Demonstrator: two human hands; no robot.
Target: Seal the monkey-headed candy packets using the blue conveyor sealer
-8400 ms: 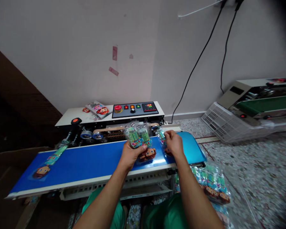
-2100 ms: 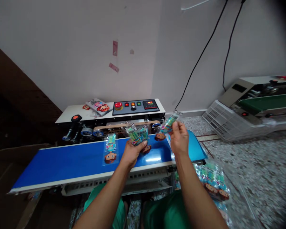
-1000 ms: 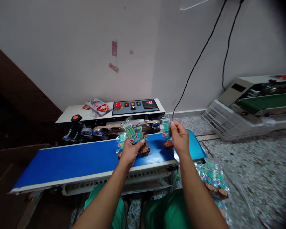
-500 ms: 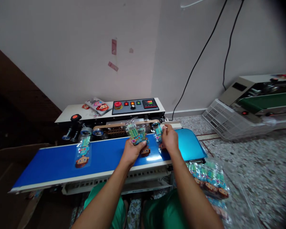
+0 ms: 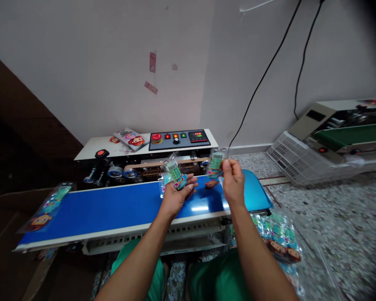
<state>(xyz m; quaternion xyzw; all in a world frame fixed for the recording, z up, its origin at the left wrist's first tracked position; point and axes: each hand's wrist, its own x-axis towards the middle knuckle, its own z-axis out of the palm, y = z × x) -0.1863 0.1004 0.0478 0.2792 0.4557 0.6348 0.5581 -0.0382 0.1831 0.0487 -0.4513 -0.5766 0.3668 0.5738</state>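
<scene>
Over the blue conveyor belt (image 5: 113, 213), my left hand (image 5: 175, 196) is closed on a clear plastic packet (image 5: 174, 170) with a green barcoded card and bright lettering. Part of that packet is hidden by my thumb and palm. Farther right, my right hand (image 5: 234, 182) pinches another such packet (image 5: 215, 163) by its side, upright near the end of the sealing band. A brown cartoon head shows at its lower end. One more packet (image 5: 50, 207) lies at the belt's left end, partly over the edge. Behind the belt stands the band sealing machine (image 5: 134, 151).
Several packets (image 5: 280, 238) lie in a clear bag at the lower right. A printed box (image 5: 131, 139) rests on the machine beside the control panel (image 5: 179, 139). Right of it, a second sealer (image 5: 341, 121) sits on a white crate (image 5: 291, 156). Cardboard (image 5: 6, 217) is at far left.
The packet on the belt has travelled left to its end. My right hand has lifted slightly and moved right with a packet. In my left hand, one packet previously fanned out no longer shows.
</scene>
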